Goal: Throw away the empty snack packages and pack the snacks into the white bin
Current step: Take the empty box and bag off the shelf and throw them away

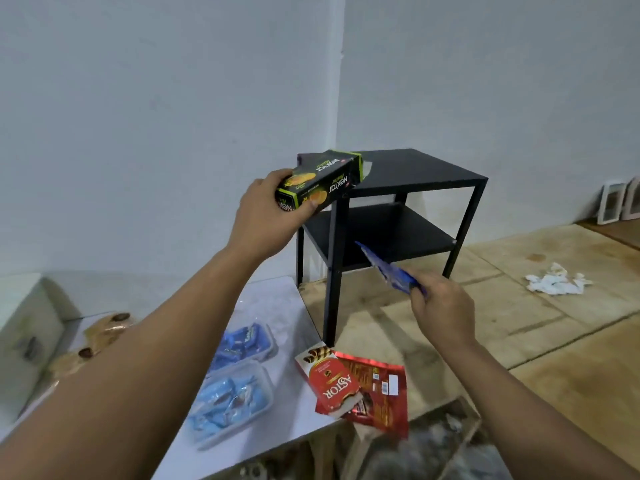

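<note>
White table (277,306), right edge: Astor box (327,386) on red wrapper (381,393). Left hand (263,216) grips Nextar box (322,183) aloft; right hand (443,306) pinches blue wrapper (388,270). Black side table (415,174) behind.

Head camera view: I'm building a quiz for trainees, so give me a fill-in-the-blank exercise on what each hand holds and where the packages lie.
1. The left hand grips a green and black ____ box.
2. The right hand pinches a flat ____ wrapper.
3. The red Astor box lies on the white table, near its ____ edge.
4. The side table is ____ in colour.

Missing words: Nextar; blue; right; black
</note>
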